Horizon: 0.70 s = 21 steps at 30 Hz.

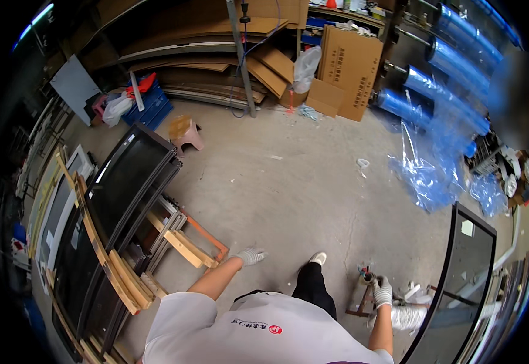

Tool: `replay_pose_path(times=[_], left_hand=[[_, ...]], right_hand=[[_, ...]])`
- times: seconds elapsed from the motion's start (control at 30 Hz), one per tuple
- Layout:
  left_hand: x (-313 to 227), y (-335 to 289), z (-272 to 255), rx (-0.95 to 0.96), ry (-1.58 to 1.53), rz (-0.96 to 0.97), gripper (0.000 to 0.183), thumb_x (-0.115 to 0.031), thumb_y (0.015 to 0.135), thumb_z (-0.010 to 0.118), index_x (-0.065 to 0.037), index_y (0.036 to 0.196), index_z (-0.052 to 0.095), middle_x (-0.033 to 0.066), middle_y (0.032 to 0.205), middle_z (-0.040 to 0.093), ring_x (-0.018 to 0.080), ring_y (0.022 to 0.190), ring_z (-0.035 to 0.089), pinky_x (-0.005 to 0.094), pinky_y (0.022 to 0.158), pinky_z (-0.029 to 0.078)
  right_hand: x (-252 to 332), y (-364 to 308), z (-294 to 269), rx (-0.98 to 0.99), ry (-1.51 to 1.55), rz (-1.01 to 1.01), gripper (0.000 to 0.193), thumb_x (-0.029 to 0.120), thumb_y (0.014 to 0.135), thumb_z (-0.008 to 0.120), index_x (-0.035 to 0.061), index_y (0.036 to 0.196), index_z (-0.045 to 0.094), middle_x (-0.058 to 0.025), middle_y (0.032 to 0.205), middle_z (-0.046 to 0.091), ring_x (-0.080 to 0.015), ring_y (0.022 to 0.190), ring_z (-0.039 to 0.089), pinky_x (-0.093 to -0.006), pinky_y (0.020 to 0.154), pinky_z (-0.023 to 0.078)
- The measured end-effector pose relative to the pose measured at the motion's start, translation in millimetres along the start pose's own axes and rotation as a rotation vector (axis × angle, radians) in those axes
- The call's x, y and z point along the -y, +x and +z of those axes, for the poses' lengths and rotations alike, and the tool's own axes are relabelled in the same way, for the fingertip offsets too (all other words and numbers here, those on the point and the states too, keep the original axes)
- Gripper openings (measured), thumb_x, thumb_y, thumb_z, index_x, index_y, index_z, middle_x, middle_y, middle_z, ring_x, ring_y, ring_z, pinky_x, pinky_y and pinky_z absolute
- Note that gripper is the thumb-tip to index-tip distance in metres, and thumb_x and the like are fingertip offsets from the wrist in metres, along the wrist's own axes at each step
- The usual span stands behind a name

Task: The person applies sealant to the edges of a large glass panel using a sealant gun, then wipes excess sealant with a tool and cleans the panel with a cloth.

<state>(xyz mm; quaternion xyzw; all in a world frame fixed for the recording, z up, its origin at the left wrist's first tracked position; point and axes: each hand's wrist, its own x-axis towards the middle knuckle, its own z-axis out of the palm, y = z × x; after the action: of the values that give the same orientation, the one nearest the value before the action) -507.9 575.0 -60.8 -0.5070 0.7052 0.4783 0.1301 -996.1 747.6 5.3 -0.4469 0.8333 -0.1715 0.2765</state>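
Note:
My left hand (252, 256), in a white knit glove, is held out over the floor with its fingers stretched and nothing in them. It is nearest to the wooden strips (186, 249) and an orange metal bar (206, 233) on the left. My right hand (383, 292), gloved alike, is beside a small holder with tools (366, 275) on a low stand. Its fingers look bent, and what they may hold is too small to make out. A roll of white wrapping (407, 318) lies just below that hand. Farther right leans a dark framed panel (458, 273).
Dark framed panels (128, 176) lean in a stack on the left, with long wooden battens against them. Ahead are a pink stool (190, 138), a blue crate (151, 106), cardboard shelves (182, 48) and a large carton (350, 73). Blue film rolls (446, 91) trail loose film at the right.

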Motion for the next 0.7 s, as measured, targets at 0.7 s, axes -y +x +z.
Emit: replay_pose_path(times=[0.7], left_hand=[[-55.7, 226.7, -582.4, -0.832, -0.356, -0.042, 0.05, -0.042, 0.087, 0.053, -0.004, 0.12, 0.055, 0.016, 0.115, 0.061, 0.0263, 0.11, 0.055, 0.0322, 0.096, 0.04]], right_hand=[[210.1, 443.9, 20.0, 0.009, -0.197, 0.036, 0.031, 0.032, 0.081, 0.06, 0.0049, 0.096, 0.062, -0.017, 0.093, 0.065, -0.0359, 0.088, 0.062, -0.0437, 0.078, 0.049]])
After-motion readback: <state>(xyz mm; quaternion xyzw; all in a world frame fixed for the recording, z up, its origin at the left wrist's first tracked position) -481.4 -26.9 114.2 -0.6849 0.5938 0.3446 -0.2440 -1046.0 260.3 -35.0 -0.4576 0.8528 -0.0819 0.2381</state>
